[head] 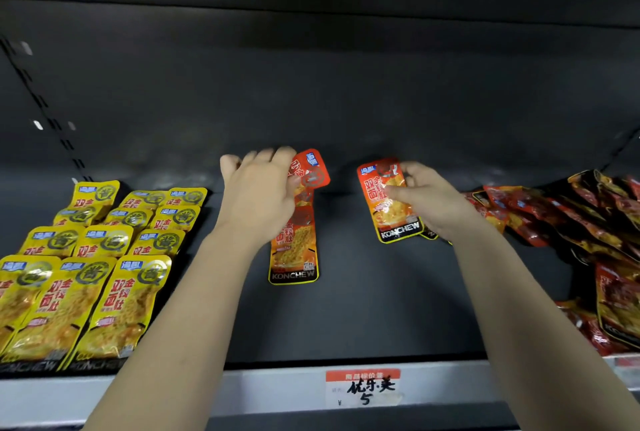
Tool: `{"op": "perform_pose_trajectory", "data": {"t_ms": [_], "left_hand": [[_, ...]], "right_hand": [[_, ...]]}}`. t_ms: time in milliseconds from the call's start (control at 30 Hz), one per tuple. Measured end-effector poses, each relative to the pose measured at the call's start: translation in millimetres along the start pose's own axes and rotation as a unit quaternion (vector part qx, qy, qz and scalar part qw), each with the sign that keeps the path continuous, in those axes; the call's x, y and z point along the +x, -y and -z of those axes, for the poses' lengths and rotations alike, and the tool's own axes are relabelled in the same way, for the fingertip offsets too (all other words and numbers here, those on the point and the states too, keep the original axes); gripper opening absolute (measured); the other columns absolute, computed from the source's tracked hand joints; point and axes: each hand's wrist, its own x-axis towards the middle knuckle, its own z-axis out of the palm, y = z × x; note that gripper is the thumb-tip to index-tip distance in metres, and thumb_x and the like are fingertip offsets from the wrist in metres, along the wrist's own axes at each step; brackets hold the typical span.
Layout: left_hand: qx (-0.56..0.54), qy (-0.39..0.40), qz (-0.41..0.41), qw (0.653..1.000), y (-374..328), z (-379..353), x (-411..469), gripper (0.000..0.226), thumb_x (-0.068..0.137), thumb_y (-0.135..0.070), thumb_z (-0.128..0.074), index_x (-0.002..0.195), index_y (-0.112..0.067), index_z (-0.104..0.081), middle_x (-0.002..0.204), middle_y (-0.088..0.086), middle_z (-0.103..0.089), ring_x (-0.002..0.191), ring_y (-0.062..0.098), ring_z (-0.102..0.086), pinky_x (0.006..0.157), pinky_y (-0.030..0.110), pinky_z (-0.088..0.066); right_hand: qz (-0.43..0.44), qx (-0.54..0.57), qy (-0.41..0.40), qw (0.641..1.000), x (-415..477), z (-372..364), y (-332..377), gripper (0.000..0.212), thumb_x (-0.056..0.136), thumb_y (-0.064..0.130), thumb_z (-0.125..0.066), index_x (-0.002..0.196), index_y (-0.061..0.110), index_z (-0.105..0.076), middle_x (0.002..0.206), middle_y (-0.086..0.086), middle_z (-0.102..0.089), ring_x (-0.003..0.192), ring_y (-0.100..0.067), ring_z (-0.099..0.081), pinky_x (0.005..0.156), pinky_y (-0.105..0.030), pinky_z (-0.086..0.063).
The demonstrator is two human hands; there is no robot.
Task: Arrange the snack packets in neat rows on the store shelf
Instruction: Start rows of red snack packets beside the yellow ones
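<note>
One dark shelf (346, 320) carries neat rows of yellow packets (86, 275) at its left front corner and a loose heap of red packets (571, 219) along its right edge. Mid-shelf, the left hand (259, 195) grips a tilted orange packet (313, 171) overlapping a flat orange packet (294, 257) — the right hand (429, 198) clutches a raised orange packet (388, 205). A price tag (363, 389) marks the front edge.

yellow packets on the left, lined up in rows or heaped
In rows: the yellow packets lie overlapped in straight lines front to back, labels up.

Both arms stretched fwd: L hand (258, 198) grips left packet (294, 254), R hand (433, 204) pinches right packet (388, 214).
</note>
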Motion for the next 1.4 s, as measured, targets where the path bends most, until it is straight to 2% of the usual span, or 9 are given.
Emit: {"op": "perform_pose_trajectory", "data": {"t_ms": [67,267,467,567,733,867,1067,1200,1400], "left_hand": [[0.016,0.009,0.005,1.0,4.0,4.6,4.9,0.029,0.095,-0.025,-0.051,0.122,-0.017,-0.053,0.11,0.008,-0.062,0.104,0.033,-0.053,0.086,0.04,-0.023],[0.02,0.023,0.037,0.999,20.8,1.2,5.5,0.029,0.094,-0.024,-0.052,0.122,-0.015,-0.054,0.113,0.011,-0.062,0.104,0.036,-0.054,0.089,0.042,-0.025],[-0.005,0.033,0.044,0.998,28.2,-7.4,-4.9,0.028,0.095,-0.027,-0.051,0.122,-0.02,-0.052,0.115,0.004,-0.06,0.11,0.028,-0.052,0.089,0.042,-0.023],[-0.02,0.026,0.062,0.998,30.7,-6.0,-7.0,0.026,0.095,-0.027,-0.051,0.121,-0.021,-0.052,0.114,0.002,-0.06,0.11,0.027,-0.051,0.088,0.04,-0.022],[-0.037,0.023,0.075,0.996,30.8,-5.5,-7.6,0.026,0.095,-0.026,-0.051,0.12,-0.02,-0.052,0.115,0.003,-0.06,0.111,0.027,-0.051,0.089,0.04,-0.023],[-0.04,0.027,0.066,0.997,27.1,-7.3,-8.8,0.026,0.096,-0.027,-0.05,0.121,-0.02,-0.051,0.115,0.002,-0.059,0.111,0.026,-0.051,0.09,0.04,-0.022],[-0.047,0.022,0.061,0.997,26.6,-9.8,-9.7,0.028,0.097,-0.027,-0.05,0.123,-0.02,-0.05,0.116,0.001,-0.059,0.112,0.025,-0.05,0.092,0.04,-0.022],[-0.053,0.021,0.061,0.996,25.7,-8.9,-10.1,0.029,0.097,-0.028,-0.051,0.124,-0.019,-0.05,0.117,0.002,-0.059,0.113,0.025,-0.05,0.093,0.041,-0.022],[-0.067,0.01,0.059,0.996,24.8,-8.9,-10.8,0.028,0.096,-0.027,-0.052,0.122,-0.019,-0.051,0.115,0.002,-0.059,0.112,0.026,-0.051,0.092,0.041,-0.023]], "right_hand": [[-0.012,0.025,0.004,1.0,1.0,-5.7,6.7,0.037,0.091,0.002,-0.061,0.127,0.006,-0.054,0.111,-0.011,-0.069,0.099,-0.027,-0.069,0.091,-0.046,-0.054],[-0.047,-0.003,0.01,0.999,8.2,-25.5,23.6,0.023,0.083,-0.003,-0.07,0.103,0.007,-0.061,0.1,-0.017,-0.071,0.094,-0.035,-0.07,0.09,-0.053,-0.054],[-0.085,-0.026,0.005,0.996,17.8,-57.6,12.7,0.027,0.084,-0.008,-0.067,0.11,-0.004,-0.06,0.1,-0.016,-0.068,0.087,-0.025,-0.068,0.072,-0.034,-0.057],[-0.065,-0.052,-0.026,0.996,22.3,-65.8,-0.1,0.04,0.08,-0.002,-0.074,0.119,-0.002,-0.061,0.101,-0.014,-0.071,0.09,-0.026,-0.07,0.086,-0.042,-0.057],[-0.001,-0.159,-0.058,0.986,17.4,-73.5,-6.9,0.061,0.081,0.016,-0.078,0.136,0.01,-0.053,0.086,0.002,-0.065,0.093,-0.019,-0.067,0.092,-0.033,-0.05],[0.028,-0.201,-0.064,0.977,13.8,-74.1,-8.0,0.057,0.083,0.024,-0.076,0.135,0.014,-0.054,0.079,0.007,-0.063,0.099,-0.019,-0.066,0.1,-0.037,-0.047],[0.063,-0.258,-0.075,0.961,10.4,-74.0,-8.1,0.042,0.086,0.026,-0.073,0.125,0.019,-0.06,0.075,0.013,-0.055,0.087,-0.014,-0.06,0.087,-0.028,-0.046],[0.079,-0.269,-0.081,0.957,10.3,-73.8,-8.7,0.039,0.086,0.026,-0.073,0.122,0.018,-0.062,0.076,0.011,-0.053,0.084,-0.013,-0.057,0.08,-0.023,-0.042],[0.104,-0.269,-0.103,0.952,9.3,-69.2,-7.3,0.041,0.084,0.033,-0.072,0.121,0.022,-0.059,0.103,0.002,-0.045,0.09,-0.011,-0.05,0.079,-0.021,-0.035]]}}
